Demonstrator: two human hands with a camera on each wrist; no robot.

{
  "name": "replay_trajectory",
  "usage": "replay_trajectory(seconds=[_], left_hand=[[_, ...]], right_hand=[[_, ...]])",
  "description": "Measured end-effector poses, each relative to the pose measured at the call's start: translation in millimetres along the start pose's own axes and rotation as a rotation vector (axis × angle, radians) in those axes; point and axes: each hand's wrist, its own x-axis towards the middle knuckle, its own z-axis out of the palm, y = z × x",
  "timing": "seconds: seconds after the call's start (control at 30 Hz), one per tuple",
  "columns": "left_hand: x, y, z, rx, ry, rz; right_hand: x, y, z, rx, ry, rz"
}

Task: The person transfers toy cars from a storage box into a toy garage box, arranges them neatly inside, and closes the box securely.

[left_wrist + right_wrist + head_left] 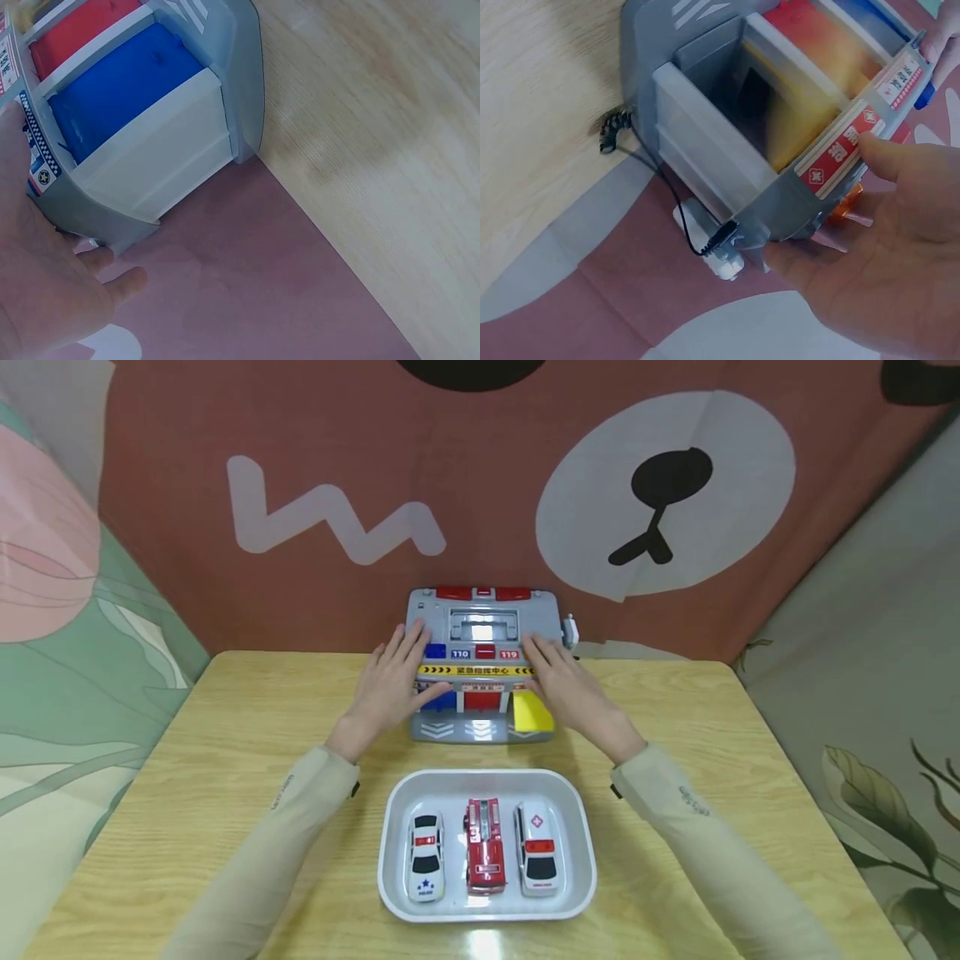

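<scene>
A grey toy emergency station (431, 618) stands near the back edge of the table. My left hand (382, 685) rests at its left top edge, fingers extended and thumb spread toward the front. On the opposite side, my right hand (573, 689) touches the right top edge with its fingers laid forward. The right wrist view shows that thumb (881, 154) at the red sign strip. The blue door (131, 90) and red door (482, 701) are closed. The yellow door (532, 712) sticks outward, blurred in the right wrist view, with a dark bay behind it.
Nearer me, a white tray (487, 914) holds a toy police car (426, 864), a red fire truck (487, 852) and an ambulance (536, 847). A white handset (571, 632) with a black coiled cord (615, 131) hangs on the station's right side. Behind is a printed cloth (315, 602).
</scene>
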Motion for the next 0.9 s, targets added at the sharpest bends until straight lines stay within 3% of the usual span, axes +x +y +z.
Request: replay_trajectory(seconds=[0.23,0.57,0.9], left_hand=[[0.5,2.4,0.1,-0.004,-0.015,0.0],[-0.9,2.8,0.1,-0.007,-0.022,-0.013],[-4.0,3.8,-2.0,0.018,-0.015,-0.019]], right_hand=[[-2.4,3,1,0.004,-0.023,0.021],[-4.1,6,4,0.032,0.036,-0.004],[-7.4,11,12,0.145,0.092,-0.045]])
